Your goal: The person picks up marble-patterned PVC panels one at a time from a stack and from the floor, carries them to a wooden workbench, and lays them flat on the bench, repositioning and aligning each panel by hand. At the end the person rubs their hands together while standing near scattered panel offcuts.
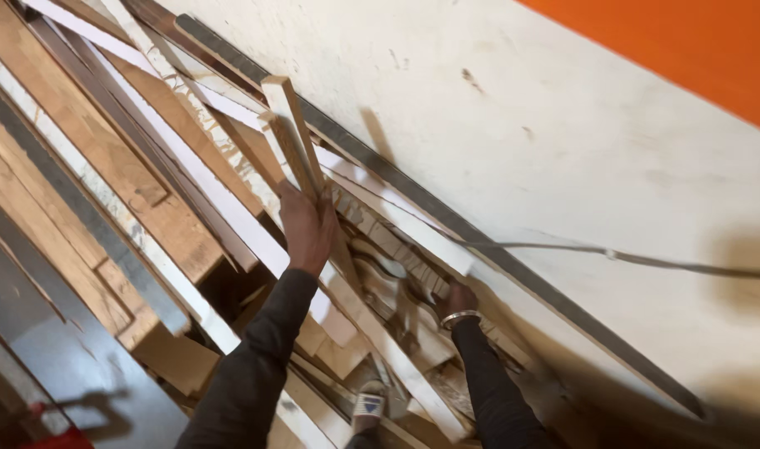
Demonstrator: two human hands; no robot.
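My left hand is closed around two pale wooden sticks and holds them up out of a heap of leaning boards. My right hand, with a metal bracelet at the wrist, reaches down among light offcuts near the white wall; its fingers are partly hidden, so what it grips is unclear. Both arms wear dark sleeves.
Long planks and white-edged boards lean at the left, against a white wall with an orange band. A dark metal strip and a thin cable run along the wall. A sandalled foot stands among scraps.
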